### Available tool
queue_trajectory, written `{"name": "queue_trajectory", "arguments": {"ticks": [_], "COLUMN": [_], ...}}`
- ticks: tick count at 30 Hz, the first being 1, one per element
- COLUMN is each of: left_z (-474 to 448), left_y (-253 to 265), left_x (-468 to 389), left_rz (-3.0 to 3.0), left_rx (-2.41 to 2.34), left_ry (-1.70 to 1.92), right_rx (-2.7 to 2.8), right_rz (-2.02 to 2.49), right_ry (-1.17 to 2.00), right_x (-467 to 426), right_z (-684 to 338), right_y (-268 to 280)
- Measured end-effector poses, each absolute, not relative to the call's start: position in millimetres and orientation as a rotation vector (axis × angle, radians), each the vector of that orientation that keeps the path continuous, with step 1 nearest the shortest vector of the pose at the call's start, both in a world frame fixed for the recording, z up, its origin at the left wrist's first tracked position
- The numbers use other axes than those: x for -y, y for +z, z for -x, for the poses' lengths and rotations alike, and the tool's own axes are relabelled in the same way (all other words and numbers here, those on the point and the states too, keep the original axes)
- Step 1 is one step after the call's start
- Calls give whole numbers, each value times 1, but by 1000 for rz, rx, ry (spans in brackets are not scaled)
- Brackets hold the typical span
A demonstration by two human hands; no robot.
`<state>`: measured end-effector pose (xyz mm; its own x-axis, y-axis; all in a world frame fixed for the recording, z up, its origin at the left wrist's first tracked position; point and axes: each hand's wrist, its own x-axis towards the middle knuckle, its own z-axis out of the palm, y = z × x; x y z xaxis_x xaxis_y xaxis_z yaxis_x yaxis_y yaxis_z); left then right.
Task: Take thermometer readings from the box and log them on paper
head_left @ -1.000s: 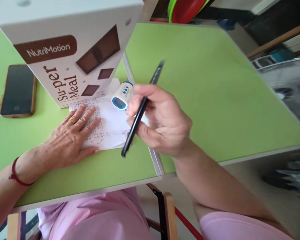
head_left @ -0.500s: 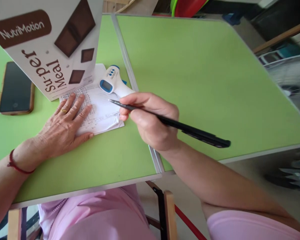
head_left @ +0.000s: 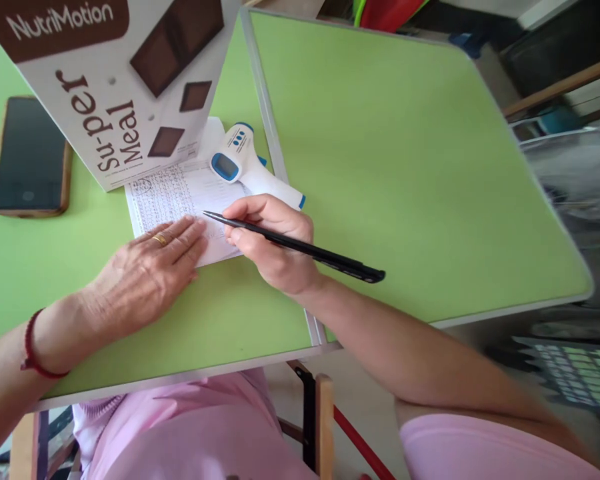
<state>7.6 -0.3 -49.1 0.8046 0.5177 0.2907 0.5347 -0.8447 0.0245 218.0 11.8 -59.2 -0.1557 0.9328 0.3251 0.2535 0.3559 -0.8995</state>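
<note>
while in right hand (head_left: 276, 265), pen (head_left: 300, 245) aslant

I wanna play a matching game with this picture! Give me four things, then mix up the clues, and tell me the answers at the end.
Things:
1. pen
2. smartphone
3. infrared thermometer
4. left hand

Clues:
A. white and blue
B. wearing a gold ring
C. in a brown case
D. held in the right hand

Pairs: 1-D, 2-C, 3-A, 4-B

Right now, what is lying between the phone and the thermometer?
In the head view, the box stands between the phone and the thermometer, with some of the paper showing between box and thermometer.
</note>
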Motion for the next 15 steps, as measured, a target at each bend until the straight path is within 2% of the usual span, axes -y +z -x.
{"name": "queue_trajectory", "arguments": {"ticks": [4,15], "left_z": [-19,-28], "left_y": [-37,-31], "left_x": [15,29], "left_rz": [2840,2805], "left_rx": [740,810], "left_ry": [-454,-380], "right_rx": [1673,1709], "right_rz": [1113,1110], "right_ry": [810,651], "right_x": [-13,-12], "right_z": [-217,-221], "right_y": [-62,-56]}}
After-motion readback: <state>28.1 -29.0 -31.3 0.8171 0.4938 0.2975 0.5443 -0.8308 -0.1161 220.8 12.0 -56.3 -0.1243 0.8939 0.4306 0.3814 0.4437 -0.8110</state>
